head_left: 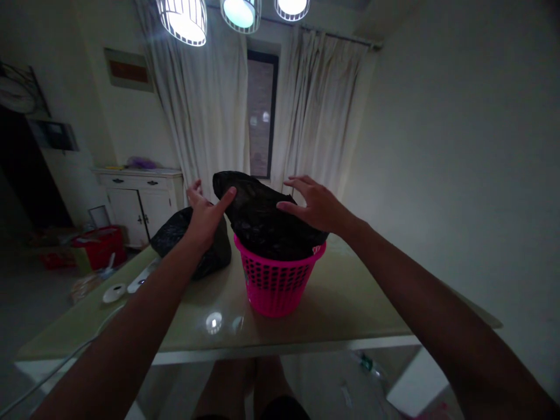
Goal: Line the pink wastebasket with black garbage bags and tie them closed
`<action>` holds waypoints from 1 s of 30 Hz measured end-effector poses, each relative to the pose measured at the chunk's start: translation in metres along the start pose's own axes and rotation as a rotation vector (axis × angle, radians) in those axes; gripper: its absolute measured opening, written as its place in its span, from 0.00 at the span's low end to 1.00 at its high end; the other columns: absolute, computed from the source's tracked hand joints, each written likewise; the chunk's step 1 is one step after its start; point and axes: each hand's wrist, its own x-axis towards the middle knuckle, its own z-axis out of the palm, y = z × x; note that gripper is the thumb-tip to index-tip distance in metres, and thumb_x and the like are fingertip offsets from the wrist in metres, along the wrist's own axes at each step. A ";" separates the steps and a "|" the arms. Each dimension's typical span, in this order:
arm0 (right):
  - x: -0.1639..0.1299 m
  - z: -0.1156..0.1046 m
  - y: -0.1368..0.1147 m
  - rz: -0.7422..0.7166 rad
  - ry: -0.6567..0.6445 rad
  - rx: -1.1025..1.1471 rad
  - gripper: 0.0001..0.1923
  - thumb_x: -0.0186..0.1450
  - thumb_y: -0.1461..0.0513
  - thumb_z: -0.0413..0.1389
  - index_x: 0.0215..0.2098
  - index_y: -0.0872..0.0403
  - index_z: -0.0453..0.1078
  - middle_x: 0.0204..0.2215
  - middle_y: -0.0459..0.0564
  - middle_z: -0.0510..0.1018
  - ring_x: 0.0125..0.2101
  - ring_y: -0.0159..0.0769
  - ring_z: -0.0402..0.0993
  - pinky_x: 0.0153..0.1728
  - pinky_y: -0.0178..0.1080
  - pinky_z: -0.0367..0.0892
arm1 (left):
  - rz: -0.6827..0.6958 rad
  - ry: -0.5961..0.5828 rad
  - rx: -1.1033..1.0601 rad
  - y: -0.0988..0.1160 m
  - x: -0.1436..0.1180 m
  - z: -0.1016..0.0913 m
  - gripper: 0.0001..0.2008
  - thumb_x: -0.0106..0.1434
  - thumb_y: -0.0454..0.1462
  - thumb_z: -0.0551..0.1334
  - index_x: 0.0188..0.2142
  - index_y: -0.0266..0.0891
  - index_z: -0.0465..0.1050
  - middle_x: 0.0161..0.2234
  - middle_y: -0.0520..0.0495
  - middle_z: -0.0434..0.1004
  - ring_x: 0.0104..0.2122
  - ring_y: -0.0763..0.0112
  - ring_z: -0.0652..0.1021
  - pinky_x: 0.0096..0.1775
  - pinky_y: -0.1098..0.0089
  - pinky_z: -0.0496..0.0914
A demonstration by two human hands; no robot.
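Observation:
A pink plastic basket (276,286) with a perforated wall stands upright on the table. A black plastic bag (266,224) fills its mouth and bulges above the rim, higher on the left. My left hand (207,214) is at the bag's left edge, fingers spread and thumb pointing towards the plastic. Over the bag's right side is my right hand (315,204), its fingers and thumb apart. Whether either hand touches the bag I cannot tell. What lies inside the basket is hidden by the bag.
Another black bag (214,256) lies left of the basket, partly behind my left arm. A round white object (114,293) and a white cable (65,357) are at the left of the table (350,303). Lamps (181,20) hang above; a white cabinet (157,204) stands behind.

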 end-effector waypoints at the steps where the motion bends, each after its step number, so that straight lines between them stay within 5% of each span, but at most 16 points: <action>1: 0.001 0.010 -0.002 0.020 -0.073 0.026 0.33 0.71 0.45 0.66 0.67 0.53 0.72 0.68 0.61 0.73 0.68 0.56 0.69 0.71 0.55 0.61 | -0.187 -0.050 -0.115 -0.004 0.000 0.002 0.41 0.58 0.59 0.78 0.62 0.45 0.66 0.67 0.32 0.70 0.65 0.47 0.75 0.63 0.44 0.73; 3: 0.001 0.028 -0.004 0.062 -0.212 0.102 0.31 0.72 0.47 0.65 0.67 0.53 0.72 0.64 0.61 0.76 0.64 0.56 0.72 0.68 0.53 0.65 | -0.422 -0.185 -0.322 -0.004 -0.007 0.006 0.40 0.52 0.61 0.79 0.56 0.43 0.73 0.62 0.33 0.78 0.59 0.46 0.80 0.59 0.46 0.76; 6: -0.004 0.051 -0.010 0.018 -0.339 0.216 0.25 0.74 0.49 0.63 0.63 0.53 0.73 0.58 0.59 0.80 0.58 0.52 0.77 0.62 0.49 0.68 | -0.335 -0.356 -0.427 0.008 -0.027 0.016 0.37 0.48 0.56 0.84 0.50 0.39 0.79 0.55 0.35 0.84 0.57 0.47 0.81 0.60 0.52 0.76; 10: -0.011 0.061 -0.014 -0.063 -0.340 0.163 0.23 0.72 0.46 0.65 0.56 0.52 0.77 0.55 0.58 0.80 0.55 0.51 0.78 0.57 0.47 0.69 | -0.268 -0.374 -0.458 0.024 -0.046 0.024 0.27 0.57 0.55 0.79 0.45 0.39 0.81 0.55 0.35 0.86 0.60 0.48 0.81 0.62 0.53 0.74; 14: -0.019 0.045 0.024 -0.030 -0.265 0.042 0.28 0.70 0.45 0.67 0.60 0.52 0.77 0.59 0.60 0.79 0.58 0.53 0.76 0.62 0.51 0.67 | -0.384 -0.339 -0.616 0.025 -0.046 0.016 0.18 0.66 0.54 0.70 0.40 0.44 0.75 0.41 0.43 0.87 0.51 0.49 0.84 0.57 0.47 0.78; 17: -0.028 0.021 0.069 0.070 -0.209 -0.157 0.28 0.64 0.47 0.72 0.56 0.52 0.79 0.57 0.61 0.81 0.57 0.57 0.76 0.60 0.54 0.67 | -0.456 -0.311 -0.726 0.021 -0.043 0.009 0.14 0.67 0.49 0.70 0.36 0.45 0.71 0.22 0.55 0.70 0.35 0.59 0.83 0.50 0.54 0.80; 19: -0.033 0.005 0.091 0.197 -0.290 -0.276 0.21 0.64 0.49 0.71 0.47 0.53 0.80 0.49 0.60 0.83 0.49 0.54 0.79 0.51 0.50 0.70 | -0.474 -0.319 -0.776 0.020 -0.042 0.009 0.12 0.65 0.45 0.70 0.35 0.44 0.71 0.21 0.58 0.61 0.28 0.67 0.78 0.42 0.63 0.80; 22: -0.038 -0.018 0.106 0.312 -0.350 -0.379 0.09 0.67 0.56 0.67 0.37 0.52 0.76 0.38 0.57 0.82 0.39 0.47 0.77 0.40 0.44 0.68 | -0.472 -0.333 -0.763 0.023 -0.042 0.016 0.12 0.57 0.41 0.72 0.35 0.41 0.72 0.23 0.58 0.63 0.24 0.75 0.71 0.31 0.73 0.72; 24: -0.039 -0.029 0.105 0.213 -0.229 -0.310 0.02 0.66 0.64 0.62 0.36 0.52 0.74 0.38 0.55 0.82 0.40 0.44 0.77 0.42 0.44 0.69 | -0.443 -0.319 -0.666 0.024 -0.044 0.022 0.14 0.53 0.38 0.74 0.37 0.40 0.74 0.22 0.59 0.64 0.23 0.77 0.67 0.30 0.75 0.70; 27: -0.037 -0.038 0.101 0.050 0.132 -0.112 0.05 0.67 0.65 0.57 0.39 0.51 0.74 0.43 0.55 0.81 0.45 0.43 0.79 0.52 0.46 0.72 | -0.391 -0.327 -0.494 0.025 -0.048 0.028 0.18 0.54 0.40 0.76 0.40 0.41 0.74 0.18 0.61 0.61 0.21 0.78 0.62 0.29 0.75 0.66; 30: -0.035 -0.033 0.105 0.265 0.428 0.099 0.12 0.70 0.54 0.61 0.46 0.52 0.74 0.44 0.56 0.82 0.40 0.43 0.80 0.49 0.49 0.76 | -0.363 -0.344 -0.397 0.023 -0.053 0.028 0.21 0.54 0.46 0.78 0.40 0.41 0.74 0.17 0.62 0.59 0.19 0.78 0.59 0.23 0.74 0.55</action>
